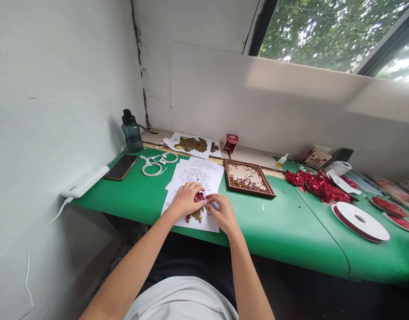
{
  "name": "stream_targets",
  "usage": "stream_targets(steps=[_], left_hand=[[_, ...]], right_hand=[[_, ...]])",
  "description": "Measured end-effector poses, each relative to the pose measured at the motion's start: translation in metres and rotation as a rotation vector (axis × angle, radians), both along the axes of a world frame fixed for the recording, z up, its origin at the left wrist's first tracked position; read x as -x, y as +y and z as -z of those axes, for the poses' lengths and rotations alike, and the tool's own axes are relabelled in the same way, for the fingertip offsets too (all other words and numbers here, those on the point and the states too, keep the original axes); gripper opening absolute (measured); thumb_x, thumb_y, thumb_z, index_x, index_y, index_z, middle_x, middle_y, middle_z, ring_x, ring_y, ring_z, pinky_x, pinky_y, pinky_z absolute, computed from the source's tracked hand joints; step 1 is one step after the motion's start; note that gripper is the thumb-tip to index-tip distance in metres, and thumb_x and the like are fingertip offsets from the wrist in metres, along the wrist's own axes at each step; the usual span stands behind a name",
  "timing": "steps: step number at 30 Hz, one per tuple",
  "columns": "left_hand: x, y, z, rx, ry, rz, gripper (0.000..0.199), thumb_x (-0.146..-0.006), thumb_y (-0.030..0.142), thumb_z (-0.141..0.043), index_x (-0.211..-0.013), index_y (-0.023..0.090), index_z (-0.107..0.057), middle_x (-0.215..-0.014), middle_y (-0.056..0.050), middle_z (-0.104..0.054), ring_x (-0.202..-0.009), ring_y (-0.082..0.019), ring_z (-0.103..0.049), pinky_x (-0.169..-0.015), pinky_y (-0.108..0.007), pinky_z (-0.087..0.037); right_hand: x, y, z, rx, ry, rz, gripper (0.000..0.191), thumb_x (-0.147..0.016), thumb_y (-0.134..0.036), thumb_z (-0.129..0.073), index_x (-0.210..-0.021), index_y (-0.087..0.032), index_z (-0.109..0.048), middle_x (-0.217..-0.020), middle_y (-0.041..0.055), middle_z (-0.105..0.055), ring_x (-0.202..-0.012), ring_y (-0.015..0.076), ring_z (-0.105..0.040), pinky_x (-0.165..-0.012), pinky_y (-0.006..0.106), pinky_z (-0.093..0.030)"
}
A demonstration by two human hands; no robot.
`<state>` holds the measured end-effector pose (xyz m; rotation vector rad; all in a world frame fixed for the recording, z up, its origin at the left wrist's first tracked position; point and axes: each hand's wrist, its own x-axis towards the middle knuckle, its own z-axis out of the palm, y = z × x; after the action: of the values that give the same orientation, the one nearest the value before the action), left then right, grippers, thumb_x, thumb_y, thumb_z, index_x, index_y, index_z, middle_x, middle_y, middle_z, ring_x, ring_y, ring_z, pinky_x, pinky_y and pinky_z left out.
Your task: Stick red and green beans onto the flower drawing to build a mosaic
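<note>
Red and green beans (197,215) lie on a white paper with line drawings (209,224) at the front of the green table. My left hand (187,198) rests over the paper's left part, its fingers bent and reaching across the red beans. Close to its right, my right hand (221,212) has thumb and forefinger drawn together at the right edge of the beans. Anything between those fingertips is too small to make out. A brown wooden tray (249,192) of reddish beans sits right of the paper.
Behind the paper lies a bean-covered picture (193,144). Left stand a bottle (132,135), a phone (122,167) and white cable coils (152,169). A glue bottle (281,161), red decorations (327,186) and a ribbon spool (361,220) are at the right.
</note>
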<state>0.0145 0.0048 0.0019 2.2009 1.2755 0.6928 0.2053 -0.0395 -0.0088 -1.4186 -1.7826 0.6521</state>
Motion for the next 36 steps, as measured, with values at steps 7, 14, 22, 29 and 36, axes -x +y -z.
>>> stream_targets(steps=[7, 14, 22, 29, 36], left_hand=[[0.0, 0.0012, 0.0025, -0.01, 0.009, 0.005, 0.039, -0.086, 0.035, -0.071, -0.124, 0.03, -0.063, -0.141, -0.001, -0.061, -0.136, -0.027, -0.05, -0.115, -0.047, -0.041], [0.0004, 0.0006, 0.0019, -0.016, 0.01, 0.007, 0.035, -0.088, 0.034, -0.067, -0.123, 0.03, -0.064, -0.14, -0.001, -0.063, -0.134, -0.027, -0.052, -0.114, -0.048, -0.042], [0.0004, 0.0001, 0.0024, -0.017, 0.027, 0.004, 0.034, -0.091, 0.035, -0.066, -0.124, 0.031, -0.064, -0.141, -0.002, -0.062, -0.136, -0.028, -0.051, -0.113, -0.048, -0.042], [0.0004, 0.0004, 0.002, -0.029, 0.034, 0.004, 0.033, -0.092, 0.035, -0.065, -0.125, 0.03, -0.065, -0.141, -0.002, -0.063, -0.135, -0.028, -0.051, -0.113, -0.047, -0.043], [0.0005, 0.0011, 0.003, -0.044, 0.036, 0.005, 0.034, -0.091, 0.037, -0.068, -0.125, 0.031, -0.065, -0.141, -0.002, -0.063, -0.135, -0.027, -0.052, -0.113, -0.046, -0.043]], right_hand=[[-0.0007, -0.0007, 0.0017, 0.004, 0.018, 0.016, 0.01, -0.086, -0.018, -0.06, -0.079, -0.026, -0.063, -0.114, 0.0064, -0.074, -0.118, 0.0288, -0.061, -0.103, 0.048, -0.046], [0.0001, -0.0008, 0.0005, -0.013, -0.018, 0.006, 0.012, -0.086, -0.019, -0.062, -0.078, -0.026, -0.064, -0.114, 0.0073, -0.074, -0.119, 0.0311, -0.059, -0.102, 0.05, -0.047], [0.0007, 0.0006, 0.0036, -0.048, -0.045, 0.004, 0.013, -0.086, -0.017, -0.062, -0.078, -0.026, -0.065, -0.112, 0.0066, -0.075, -0.118, 0.0305, -0.059, -0.101, 0.049, -0.047], [0.0017, -0.0008, 0.004, -0.07, -0.07, 0.003, 0.014, -0.087, -0.014, -0.062, -0.079, -0.025, -0.065, -0.112, 0.0062, -0.075, -0.116, 0.0301, -0.06, -0.1, 0.048, -0.048], [0.0022, -0.0016, 0.0036, -0.095, -0.081, -0.002, 0.015, -0.088, -0.014, -0.062, -0.082, -0.026, -0.068, -0.112, 0.0069, -0.075, -0.116, 0.0312, -0.06, -0.1, 0.051, -0.049]])
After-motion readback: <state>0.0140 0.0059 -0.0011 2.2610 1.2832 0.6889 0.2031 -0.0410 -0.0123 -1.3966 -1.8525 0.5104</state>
